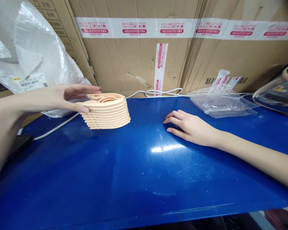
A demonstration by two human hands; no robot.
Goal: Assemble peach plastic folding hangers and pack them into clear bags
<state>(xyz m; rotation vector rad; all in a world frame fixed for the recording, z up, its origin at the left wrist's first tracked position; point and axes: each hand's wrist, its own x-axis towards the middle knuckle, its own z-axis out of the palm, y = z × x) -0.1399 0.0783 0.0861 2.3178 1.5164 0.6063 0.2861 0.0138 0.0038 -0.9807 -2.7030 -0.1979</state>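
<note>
A neat stack of thin peach-coloured looped pieces (108, 113) stands on the blue table (91, 179), left of the middle. What kind of pieces they are I cannot make out. My left hand (60, 95) is at the stack's left side, its thumb at the near upper edge and its fingers stretched out over the far side, apart from the thumb. Whether the thumb presses on the top piece is not clear. To the right, my right hand (188, 126) rests on the table, fingers loosely bent and apart, with nothing in it.
Cardboard boxes (124, 60) with printed tape wall off the back. A large plastic bag (45, 54) leans at the left. Behind run white cables (164, 92). Clear plastic bags (220, 103) lie at back right, beside a transparent container (279, 92). A dark object (20, 143) sits far left.
</note>
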